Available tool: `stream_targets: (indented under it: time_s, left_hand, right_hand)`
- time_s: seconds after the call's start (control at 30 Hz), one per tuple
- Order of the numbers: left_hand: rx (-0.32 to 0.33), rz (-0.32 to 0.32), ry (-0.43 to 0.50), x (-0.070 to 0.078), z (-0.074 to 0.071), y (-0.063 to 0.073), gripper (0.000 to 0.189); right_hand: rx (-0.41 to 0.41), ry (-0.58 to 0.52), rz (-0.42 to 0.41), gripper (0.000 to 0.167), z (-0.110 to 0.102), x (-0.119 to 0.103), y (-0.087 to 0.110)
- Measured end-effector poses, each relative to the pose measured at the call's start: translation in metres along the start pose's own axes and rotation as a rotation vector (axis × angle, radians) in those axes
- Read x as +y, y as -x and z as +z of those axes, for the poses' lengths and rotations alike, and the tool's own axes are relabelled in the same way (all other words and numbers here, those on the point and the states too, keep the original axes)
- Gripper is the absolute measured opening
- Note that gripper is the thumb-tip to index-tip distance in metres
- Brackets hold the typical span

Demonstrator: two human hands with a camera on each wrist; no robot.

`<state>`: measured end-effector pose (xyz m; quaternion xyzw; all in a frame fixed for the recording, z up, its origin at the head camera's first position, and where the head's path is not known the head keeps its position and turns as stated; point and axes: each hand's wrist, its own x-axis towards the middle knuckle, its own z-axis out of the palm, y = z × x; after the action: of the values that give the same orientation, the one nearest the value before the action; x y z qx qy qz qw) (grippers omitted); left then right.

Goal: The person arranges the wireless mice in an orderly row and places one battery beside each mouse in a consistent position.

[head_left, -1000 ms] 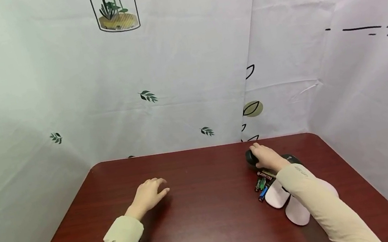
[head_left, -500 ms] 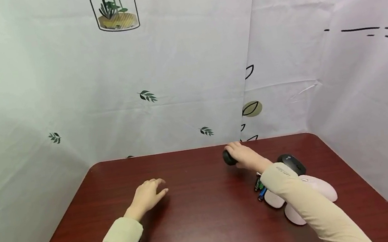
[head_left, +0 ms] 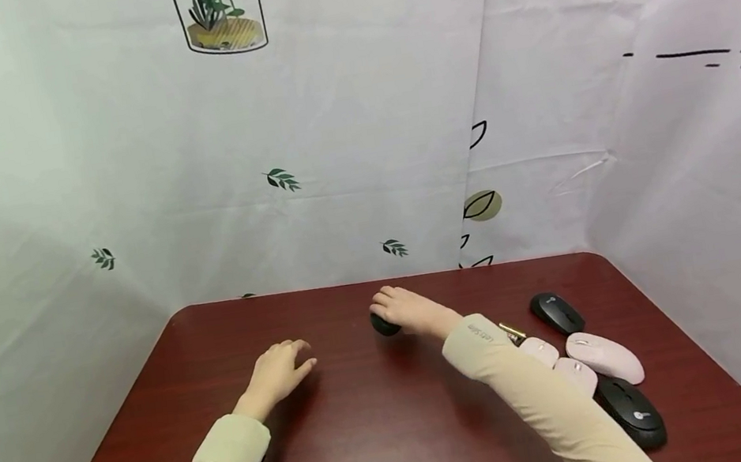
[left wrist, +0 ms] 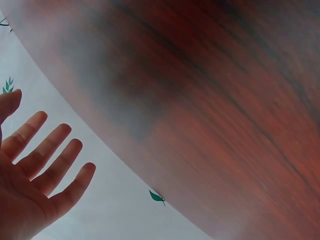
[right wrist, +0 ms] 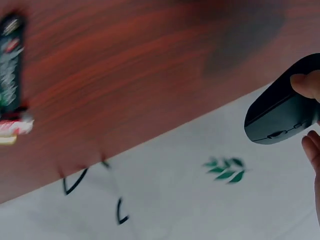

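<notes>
My right hand (head_left: 407, 311) grips a black computer mouse (right wrist: 285, 110) over the far middle of the table. In the head view only the dark left end of that mouse shows below the fingers. The right wrist view shows the thumb on its side and fingertips at the other side. My left hand (head_left: 274, 373) hovers above the table on the left, fingers spread and loosely bent, holding nothing. The left wrist view shows that hand (left wrist: 37, 185) with its palm bare.
On the right of the reddish-brown table (head_left: 373, 438) lie a small black mouse (head_left: 557, 312), a pale pink mouse (head_left: 605, 357), two more pink mice partly behind the sleeve, and a larger black mouse (head_left: 631, 412). Batteries (head_left: 511, 333) lie partly hidden by the right sleeve. White printed cloth surrounds the table.
My right hand has carried the black mouse leftward from the right-hand group to the far middle. The larger black mouse has come into view from behind the arm. The left hand has hardly moved.
</notes>
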<state>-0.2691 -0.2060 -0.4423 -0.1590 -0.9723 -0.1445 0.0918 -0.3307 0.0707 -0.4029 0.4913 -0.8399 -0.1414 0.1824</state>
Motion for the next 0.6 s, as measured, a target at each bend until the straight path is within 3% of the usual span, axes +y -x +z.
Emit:
stream_targets:
  time_s: [0.23, 0.4, 0.6]
  left_hand:
    - [-0.006, -0.041, 0.002, -0.005, -0.005, 0.002, 0.030]
    - [-0.011, -0.094, -0.006, -0.010, -0.008, 0.007, 0.030]
    - [-0.013, -0.183, 0.001, -0.013, -0.012, 0.006, 0.030]
  right_hand:
    - [-0.116, 0.048, -0.080, 0.045, 0.005, -0.025, -0.025]
    - [-0.092, 0.092, -0.147, 0.028, 0.009, -0.043, -0.046]
    - [-0.125, 0.163, -0.218, 0.030, 0.004, -0.059, -0.070]
